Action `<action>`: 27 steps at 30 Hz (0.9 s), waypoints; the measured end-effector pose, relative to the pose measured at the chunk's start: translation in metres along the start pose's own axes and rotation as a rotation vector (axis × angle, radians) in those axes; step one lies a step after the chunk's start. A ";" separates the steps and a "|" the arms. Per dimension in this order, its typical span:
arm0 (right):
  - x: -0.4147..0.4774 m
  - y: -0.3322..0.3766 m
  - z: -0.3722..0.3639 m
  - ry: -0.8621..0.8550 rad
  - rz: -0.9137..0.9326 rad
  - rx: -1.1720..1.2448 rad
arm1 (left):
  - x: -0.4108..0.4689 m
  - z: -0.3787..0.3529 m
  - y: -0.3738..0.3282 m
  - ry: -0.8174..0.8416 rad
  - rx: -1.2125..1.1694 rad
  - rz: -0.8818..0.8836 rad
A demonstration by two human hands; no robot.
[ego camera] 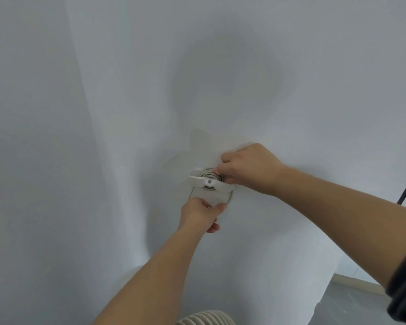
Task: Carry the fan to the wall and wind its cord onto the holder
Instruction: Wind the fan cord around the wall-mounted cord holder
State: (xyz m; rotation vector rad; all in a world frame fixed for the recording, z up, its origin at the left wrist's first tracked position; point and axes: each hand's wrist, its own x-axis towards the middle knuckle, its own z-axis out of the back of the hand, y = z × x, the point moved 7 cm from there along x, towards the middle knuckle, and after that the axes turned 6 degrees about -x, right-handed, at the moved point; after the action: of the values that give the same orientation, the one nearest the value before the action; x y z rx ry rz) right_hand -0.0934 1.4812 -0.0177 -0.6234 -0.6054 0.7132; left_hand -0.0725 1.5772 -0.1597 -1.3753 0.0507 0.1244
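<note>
The right hand [249,170] pinches the grey cord [208,174] at the right edge of the wall-mounted cord holder [210,195]; the left hand [201,213] grips the holder's lower plate from below.

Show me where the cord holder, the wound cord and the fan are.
cord holder [201,179]: head view, on its white crossbar.
cord [208,172]: head view, on the grey coils behind the crossbar.
fan [204,319]: head view, on the ribbed grille at the bottom edge.
</note>
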 end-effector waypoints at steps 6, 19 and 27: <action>-0.001 0.000 0.000 -0.036 0.013 0.058 | 0.000 0.014 0.001 -0.058 0.037 -0.016; -0.004 0.001 0.003 -0.083 -0.048 0.177 | -0.009 0.065 0.003 -0.294 -0.290 -0.044; 0.004 0.026 0.002 -0.055 -0.074 0.300 | 0.001 0.067 -0.009 -0.340 -0.421 -0.141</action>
State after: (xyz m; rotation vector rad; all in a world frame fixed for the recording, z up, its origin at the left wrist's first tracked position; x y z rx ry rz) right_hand -0.1032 1.5001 -0.0333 -0.3029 -0.5559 0.7359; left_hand -0.0731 1.6410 -0.1385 -1.7536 -0.3750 0.2598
